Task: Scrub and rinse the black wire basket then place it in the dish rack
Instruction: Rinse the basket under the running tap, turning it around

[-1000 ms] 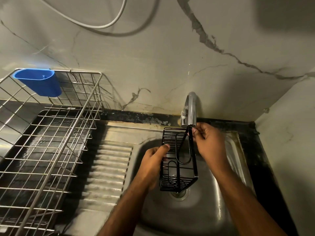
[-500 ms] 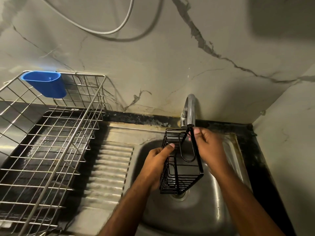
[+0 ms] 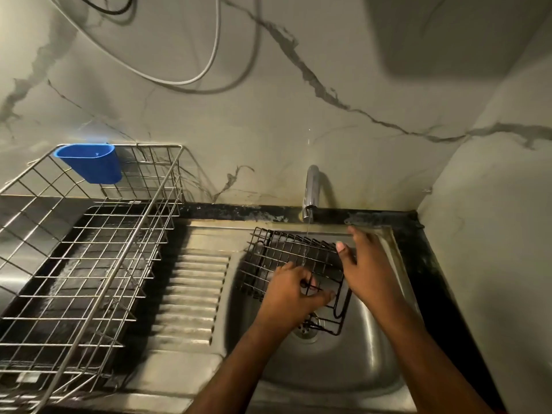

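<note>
Your dish rack (image 3: 89, 264) occupies the counter on the left, well apart from the sink (image 3: 373, 354); a blue cup (image 3: 92, 162) hangs on its far rim. You hold the black wire basket (image 3: 286, 258) over the sink bowl, lying flat beneath the tap (image 3: 311, 189), a thin stream of water falling through its mesh. Your right hand (image 3: 367, 270) lies against the basket's right edge, fingers fairly straight and spread. Your left hand (image 3: 291, 294) grips the near edge, fingers curled round the wires.
</note>
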`<state>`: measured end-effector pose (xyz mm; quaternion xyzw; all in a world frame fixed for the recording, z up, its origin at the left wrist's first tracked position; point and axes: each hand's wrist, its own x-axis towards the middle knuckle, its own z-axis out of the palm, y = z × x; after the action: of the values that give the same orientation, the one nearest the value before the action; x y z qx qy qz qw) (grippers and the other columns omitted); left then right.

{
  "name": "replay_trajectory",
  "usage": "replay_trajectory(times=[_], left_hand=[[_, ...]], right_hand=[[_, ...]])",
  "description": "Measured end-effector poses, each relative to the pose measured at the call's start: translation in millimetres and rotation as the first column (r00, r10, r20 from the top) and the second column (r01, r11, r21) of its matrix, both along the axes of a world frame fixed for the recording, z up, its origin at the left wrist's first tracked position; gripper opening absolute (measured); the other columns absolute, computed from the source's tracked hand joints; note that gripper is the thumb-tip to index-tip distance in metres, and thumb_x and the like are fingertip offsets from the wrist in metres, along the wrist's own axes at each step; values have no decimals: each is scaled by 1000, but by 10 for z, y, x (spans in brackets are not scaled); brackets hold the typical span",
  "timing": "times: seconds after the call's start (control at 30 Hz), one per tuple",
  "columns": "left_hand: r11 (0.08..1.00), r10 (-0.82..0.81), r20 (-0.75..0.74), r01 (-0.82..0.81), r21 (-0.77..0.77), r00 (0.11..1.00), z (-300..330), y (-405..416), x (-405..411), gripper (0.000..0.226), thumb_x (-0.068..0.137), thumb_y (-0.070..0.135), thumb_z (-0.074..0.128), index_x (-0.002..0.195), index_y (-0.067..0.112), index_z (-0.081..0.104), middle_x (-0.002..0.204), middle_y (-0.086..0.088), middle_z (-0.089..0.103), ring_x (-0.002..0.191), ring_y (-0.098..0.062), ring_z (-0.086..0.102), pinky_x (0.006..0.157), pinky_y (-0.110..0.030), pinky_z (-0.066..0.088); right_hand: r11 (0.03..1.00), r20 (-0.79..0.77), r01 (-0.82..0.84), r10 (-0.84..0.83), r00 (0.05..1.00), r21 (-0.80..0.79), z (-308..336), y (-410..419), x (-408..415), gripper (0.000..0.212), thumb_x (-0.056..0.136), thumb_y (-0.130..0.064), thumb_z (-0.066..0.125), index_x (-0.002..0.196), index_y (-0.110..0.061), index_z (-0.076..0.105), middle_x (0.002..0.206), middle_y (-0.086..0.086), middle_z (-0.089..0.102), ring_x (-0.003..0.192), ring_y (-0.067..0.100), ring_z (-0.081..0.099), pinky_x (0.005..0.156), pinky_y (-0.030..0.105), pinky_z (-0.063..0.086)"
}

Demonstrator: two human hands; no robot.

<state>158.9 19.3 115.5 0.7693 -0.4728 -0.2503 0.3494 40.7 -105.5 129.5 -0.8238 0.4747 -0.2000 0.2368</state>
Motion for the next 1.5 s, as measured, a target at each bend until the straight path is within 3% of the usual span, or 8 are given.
replay_trajectory(times=[0.2,0.37,0.53,0.73,0.9,1.1,1.33,1.5], left_hand=[[980,-186,431,132,152,883,-27,138,-244,34,80,51,73,104,28,67,120,9,54,119,-13,43,112,-35,32],[967,-253,626,183,175,738,-53,243,-380,34,79,54,73,102,28,71,117,6,58,119,-19,47,115,-41,29],[955,-297,734,193,226,610,-45,347,-386,36,80,51,75,105,24,73,119,0,62,124,-23,51,123,-50,23],[946,-323,739,199,255,591,-31,391,-336,45,83,50,74,117,21,70,128,-5,60,135,-25,48,125,-51,-3],[936,-350,639,235,261,685,29,455,-211,65,85,63,67,135,22,56,141,-2,48,139,-23,39,128,-53,6],[957,277,271,-242,-158,922,-12,543,55,54,93,62,58,129,23,57,125,5,47,114,-10,49,96,-28,45],[826,525,-553,-545,146,647,-270,494,277,42,98,40,66,127,10,62,115,-4,70,104,-18,66,76,-30,53],[872,401,-670,-485,69,625,-292,401,299,22,100,17,66,121,18,64,111,-6,70,98,-20,65,75,-30,52]], right_hand=[[992,75,-114,110,991,49,-17,101,-223,38,102,-44,42,116,-19,66,99,-1,68,93,14,64,81,31,52],[958,95,-162,143,985,238,-55,165,-199,41,97,-42,57,129,-16,58,118,-2,65,103,8,58,81,19,43],[897,144,-243,203,969,369,-114,218,-201,66,95,-54,54,153,-29,33,131,1,59,118,18,57,97,36,49],[935,263,-207,131,956,288,-211,257,-41,43,101,-40,51,142,-30,48,125,-2,65,107,10,59,83,28,50],[945,257,-158,83,963,288,-370,268,-12,37,101,-36,53,136,-26,55,115,-3,69,101,11,63,75,22,48],[923,370,-139,-4,929,359,-439,312,-9,34,98,-38,56,130,-28,60,113,-15,64,100,0,58,78,17,44],[898,426,-107,-95,900,427,-443,314,25,26,98,-35,57,124,-32,62,102,-9,69,77,-1,58,62,15,43],[866,406,-63,-168,898,496,-493,250,16,25,98,-34,57,122,-30,64,98,-11,68,72,5,59,62,23,46]])
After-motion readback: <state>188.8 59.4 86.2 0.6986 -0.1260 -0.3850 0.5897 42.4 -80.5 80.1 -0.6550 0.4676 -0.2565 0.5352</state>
